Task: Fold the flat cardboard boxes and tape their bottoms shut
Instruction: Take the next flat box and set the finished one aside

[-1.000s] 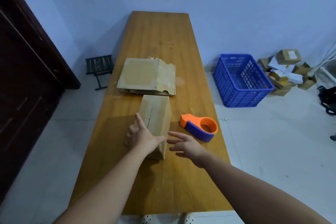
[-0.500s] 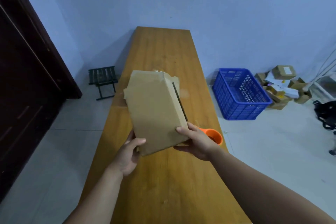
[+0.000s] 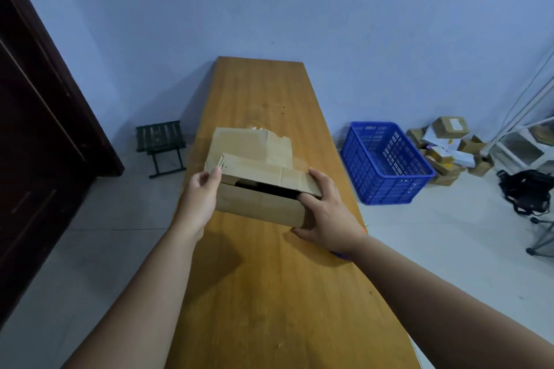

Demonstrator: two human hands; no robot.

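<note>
Box [image 3: 257, 207] just lifted and opened; my left hand [image 3: 199, 198] grips its nine o'clock, right hand [image 3: 326, 216] its three; flaps next.

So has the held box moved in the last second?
Yes. The box lay on the table before the flat cardboard stack; now the left hand and right hand hold it raised, overlapping that stack's near edge.
</note>
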